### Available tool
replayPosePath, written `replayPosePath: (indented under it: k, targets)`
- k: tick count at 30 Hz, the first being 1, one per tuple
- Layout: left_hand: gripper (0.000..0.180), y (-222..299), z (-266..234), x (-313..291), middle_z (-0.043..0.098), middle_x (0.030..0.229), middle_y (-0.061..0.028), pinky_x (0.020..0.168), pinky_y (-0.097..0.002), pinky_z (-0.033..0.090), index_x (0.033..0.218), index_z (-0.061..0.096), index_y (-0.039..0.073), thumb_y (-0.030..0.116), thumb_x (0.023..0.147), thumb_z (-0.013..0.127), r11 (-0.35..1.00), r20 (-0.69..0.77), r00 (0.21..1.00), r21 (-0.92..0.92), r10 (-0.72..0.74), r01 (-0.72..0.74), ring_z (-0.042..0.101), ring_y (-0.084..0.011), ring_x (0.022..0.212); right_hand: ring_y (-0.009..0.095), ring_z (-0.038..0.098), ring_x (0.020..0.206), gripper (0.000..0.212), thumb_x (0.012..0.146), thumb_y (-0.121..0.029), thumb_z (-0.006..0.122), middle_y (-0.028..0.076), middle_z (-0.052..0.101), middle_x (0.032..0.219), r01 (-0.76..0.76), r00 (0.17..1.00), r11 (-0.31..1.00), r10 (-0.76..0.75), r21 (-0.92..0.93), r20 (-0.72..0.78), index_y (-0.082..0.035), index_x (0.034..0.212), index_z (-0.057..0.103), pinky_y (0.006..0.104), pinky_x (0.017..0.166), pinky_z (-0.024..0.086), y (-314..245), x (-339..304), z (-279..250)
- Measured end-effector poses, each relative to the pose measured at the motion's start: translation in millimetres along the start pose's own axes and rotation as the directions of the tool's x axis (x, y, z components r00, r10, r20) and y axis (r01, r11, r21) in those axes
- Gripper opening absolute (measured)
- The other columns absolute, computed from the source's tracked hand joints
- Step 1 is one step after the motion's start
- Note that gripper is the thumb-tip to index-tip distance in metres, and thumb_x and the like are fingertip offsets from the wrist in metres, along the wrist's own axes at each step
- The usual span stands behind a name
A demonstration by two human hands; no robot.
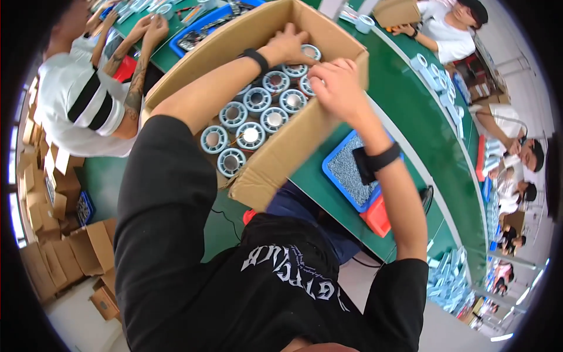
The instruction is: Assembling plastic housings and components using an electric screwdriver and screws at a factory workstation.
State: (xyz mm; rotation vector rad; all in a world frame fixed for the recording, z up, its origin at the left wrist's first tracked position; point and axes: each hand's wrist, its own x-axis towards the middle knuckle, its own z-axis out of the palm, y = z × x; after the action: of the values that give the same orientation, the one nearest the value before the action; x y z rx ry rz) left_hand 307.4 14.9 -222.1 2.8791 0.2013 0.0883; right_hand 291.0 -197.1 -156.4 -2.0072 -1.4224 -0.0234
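Note:
A deep cardboard box [287, 155] stands tilted in front of me, its top flapless. Several light-blue round parts [257, 100], with spoked rims and silver discs in the middle, lie side by side in it. My left hand [286, 47] reaches inside near the far end, fingers apart, its thumb beside one round part [311, 53]; whether it touches that part I cannot tell. At the box's right wall, my right hand [337, 85] has its fingers curled over the rim. Black bands circle both wrists.
Right of the box, a blue tray [352, 170] of small grey pieces and a red bin [378, 217] sit on the green table [311, 170]. Co-workers sit at left [88, 105] and right [448, 32]. Cardboard boxes [58, 252] pile up at lower left; light-blue parts [451, 281] heap at lower right.

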Motion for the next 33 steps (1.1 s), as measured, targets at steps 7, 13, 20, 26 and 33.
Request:
replayPosePath:
  k: [7,13,20,26,33]
  targets:
    - [0.057,18,5,17,0.041,0.129,-0.0278,0.09,-0.0558,0.046,0.12,0.06,0.014,0.044,0.072,0.068,0.964,0.1,0.97,0.174,-0.22,0.201,0.053,-0.0513,0.108,0.027,0.053,0.092,0.02,0.081,-0.022,0.052,0.007,0.062,0.089,0.104,0.99,0.933,-0.129,-0.344,-0.051,-0.009,0.089,0.064,0.0378,0.089,0.036,4,-3,6]
    - [0.056,11,-10,11,0.05,0.121,-0.0265,0.091,-0.0538,0.046,0.114,0.065,0.012,0.048,0.072,0.066,0.994,-0.002,0.998,0.096,-0.056,0.056,0.052,-0.0521,0.107,0.029,0.059,0.083,0.018,0.078,-0.02,0.058,0.009,0.065,0.084,0.088,0.964,0.996,-0.08,0.021,-0.255,-0.007,0.088,0.064,0.0399,0.077,0.045,-14,-15,-31]
    - [0.063,42,-117,-13,0.058,0.117,-0.0199,0.088,-0.0365,0.048,0.099,0.067,-0.003,0.051,0.068,0.075,0.931,-0.33,0.906,0.33,0.266,-0.154,0.058,-0.0311,0.103,0.029,0.05,0.122,0.07,0.08,-0.022,0.068,0.012,0.051,0.126,-0.177,0.98,0.945,0.194,0.277,-0.035,-0.014,0.139,0.031,0.0366,0.105,0.038,-43,-142,-189]
    - [0.059,149,-232,-192,0.05,0.134,-0.0163,0.089,-0.0371,0.049,0.117,0.06,-0.003,0.039,0.077,0.07,0.919,-0.36,0.877,-0.11,0.317,-0.378,0.056,-0.0248,0.112,0.02,0.058,0.103,0.046,0.077,-0.009,0.068,0.009,0.058,0.115,-0.242,0.887,0.94,0.315,0.242,-0.337,-0.005,0.121,0.054,0.0346,0.09,0.047,-69,-259,-188]
    - [0.076,286,-72,-285,0.049,0.123,-0.0189,0.086,-0.0335,0.046,0.114,0.057,-0.003,0.049,0.063,0.076,0.27,0.309,0.873,-0.939,0.378,0.215,0.056,-0.024,0.106,0.031,0.056,0.111,0.083,0.06,-0.018,0.088,0.018,0.048,0.128,0.074,0.946,0.962,0.015,0.263,-0.324,-0.013,0.13,0.043,0.0427,0.09,0.047,-123,-312,-104]
